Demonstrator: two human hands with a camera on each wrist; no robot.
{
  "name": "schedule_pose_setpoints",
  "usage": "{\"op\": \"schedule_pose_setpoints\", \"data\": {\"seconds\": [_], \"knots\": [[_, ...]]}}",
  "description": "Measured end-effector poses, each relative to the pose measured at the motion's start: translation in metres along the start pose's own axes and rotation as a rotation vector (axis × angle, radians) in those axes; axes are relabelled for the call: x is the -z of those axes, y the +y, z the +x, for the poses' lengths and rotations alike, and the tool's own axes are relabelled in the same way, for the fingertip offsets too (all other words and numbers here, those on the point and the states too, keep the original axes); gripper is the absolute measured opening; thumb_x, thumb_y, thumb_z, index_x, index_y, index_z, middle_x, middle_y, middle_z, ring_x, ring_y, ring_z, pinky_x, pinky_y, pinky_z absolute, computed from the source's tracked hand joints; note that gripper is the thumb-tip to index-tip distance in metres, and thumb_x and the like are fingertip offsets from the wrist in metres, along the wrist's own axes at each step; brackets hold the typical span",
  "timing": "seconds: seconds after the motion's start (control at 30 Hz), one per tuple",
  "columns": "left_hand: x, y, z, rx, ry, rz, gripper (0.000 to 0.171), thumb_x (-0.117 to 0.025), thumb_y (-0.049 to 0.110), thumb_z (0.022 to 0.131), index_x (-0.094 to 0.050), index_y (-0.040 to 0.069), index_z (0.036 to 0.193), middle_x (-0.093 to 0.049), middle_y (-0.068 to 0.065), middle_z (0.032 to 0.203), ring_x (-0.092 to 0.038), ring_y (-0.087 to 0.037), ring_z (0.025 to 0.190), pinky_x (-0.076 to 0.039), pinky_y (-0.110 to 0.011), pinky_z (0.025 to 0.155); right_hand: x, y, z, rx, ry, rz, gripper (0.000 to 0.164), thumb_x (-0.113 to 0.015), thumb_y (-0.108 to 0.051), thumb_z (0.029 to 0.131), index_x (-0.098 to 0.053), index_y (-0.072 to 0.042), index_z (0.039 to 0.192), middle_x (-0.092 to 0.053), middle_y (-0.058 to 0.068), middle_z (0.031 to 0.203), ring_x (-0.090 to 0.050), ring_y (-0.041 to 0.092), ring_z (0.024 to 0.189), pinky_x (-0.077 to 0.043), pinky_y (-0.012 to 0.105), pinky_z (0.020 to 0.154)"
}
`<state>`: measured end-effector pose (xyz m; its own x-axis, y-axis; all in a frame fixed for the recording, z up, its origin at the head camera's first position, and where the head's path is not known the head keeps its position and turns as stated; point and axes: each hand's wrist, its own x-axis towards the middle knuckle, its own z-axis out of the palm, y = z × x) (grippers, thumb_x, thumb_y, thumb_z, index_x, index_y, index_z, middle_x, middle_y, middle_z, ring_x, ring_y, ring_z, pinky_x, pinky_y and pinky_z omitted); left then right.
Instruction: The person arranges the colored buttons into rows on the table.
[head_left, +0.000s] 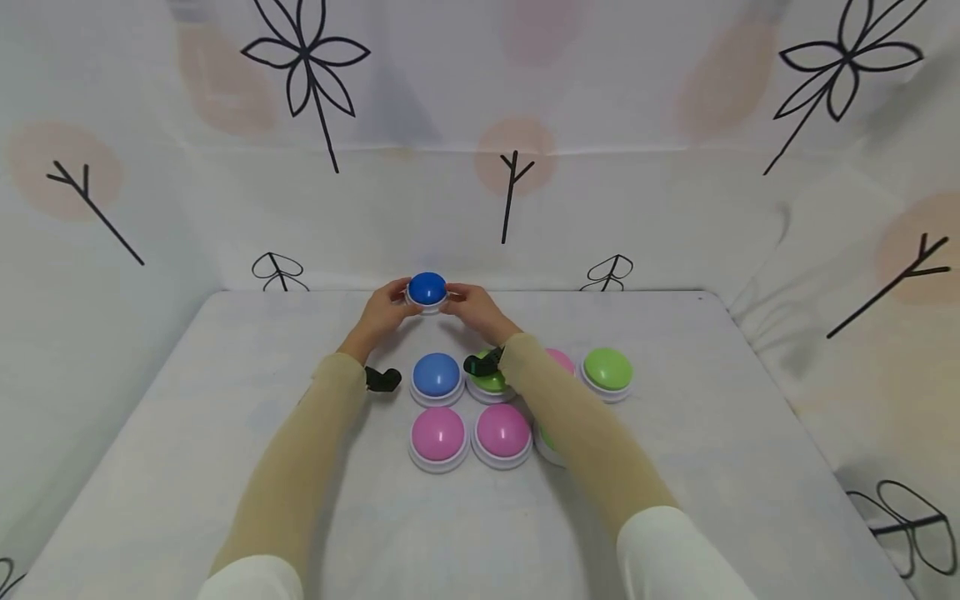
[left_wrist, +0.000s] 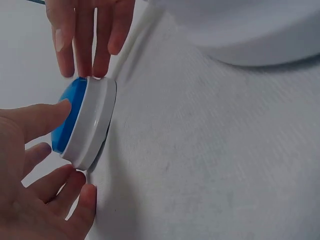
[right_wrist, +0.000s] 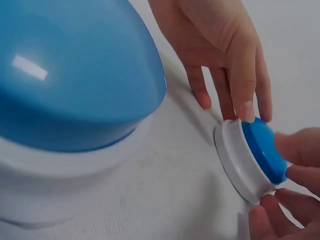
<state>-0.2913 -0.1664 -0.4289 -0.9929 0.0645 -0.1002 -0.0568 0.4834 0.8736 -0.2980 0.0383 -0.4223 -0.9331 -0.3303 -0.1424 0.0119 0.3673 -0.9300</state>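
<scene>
A push button (head_left: 427, 288) with a dark blue dome and white base is between my two hands near the table's far edge. My left hand (head_left: 387, 313) grips its left side; in the left wrist view the thumb lies at the blue dome (left_wrist: 70, 117) and fingers reach the white base. On the opposite side my right hand (head_left: 477, 311) grips it, thumb and fingers (right_wrist: 262, 220) around the rim in the right wrist view. Whether the base touches the tabletop I cannot tell. Closer to me stands a lighter blue button (head_left: 437, 375), its dome large in the right wrist view.
Two pink buttons (head_left: 438, 434) stand in the nearer row, beside a green one (head_left: 551, 442) mostly under my right sleeve. Another green button (head_left: 491, 382) and a pink one (head_left: 561, 360) are partly covered by that arm. A green button (head_left: 607, 369) stands farther right on the white table (head_left: 187, 467).
</scene>
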Motion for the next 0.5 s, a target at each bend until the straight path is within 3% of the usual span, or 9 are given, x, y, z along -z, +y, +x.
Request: {"op": "schedule_pose_setpoints", "data": {"seconds": [0.2, 0.5], "knots": [[-0.005, 0.005, 0.0, -0.014, 0.008, 0.033, 0.073, -0.069, 0.018, 0.094, -0.031, 0.007, 0.156, -0.035, -0.017, 0.157, -0.03, -0.032, 0.145, -0.026, -0.046, 0.117, -0.002, 0.0, 0.0, 0.012, 0.003, -0.025, 0.051, -0.059, -0.013, 0.098, -0.047, -0.007, 0.148, -0.046, 0.014, 0.151, -0.045, 0.029, 0.135, -0.04, 0.041, 0.11], [-0.012, 0.007, -0.001, -0.01, 0.073, 0.131, 0.071, -0.073, 0.013, 0.092, -0.037, 0.002, 0.152, -0.039, -0.022, 0.15, -0.04, -0.036, 0.138, -0.035, -0.045, 0.113, -0.003, 0.002, 0.0, -0.016, 0.043, 0.01, 0.05, -0.061, -0.004, 0.095, -0.052, -0.009, 0.145, -0.045, 0.012, 0.151, -0.042, 0.029, 0.138, -0.039, 0.04, 0.11]]}}
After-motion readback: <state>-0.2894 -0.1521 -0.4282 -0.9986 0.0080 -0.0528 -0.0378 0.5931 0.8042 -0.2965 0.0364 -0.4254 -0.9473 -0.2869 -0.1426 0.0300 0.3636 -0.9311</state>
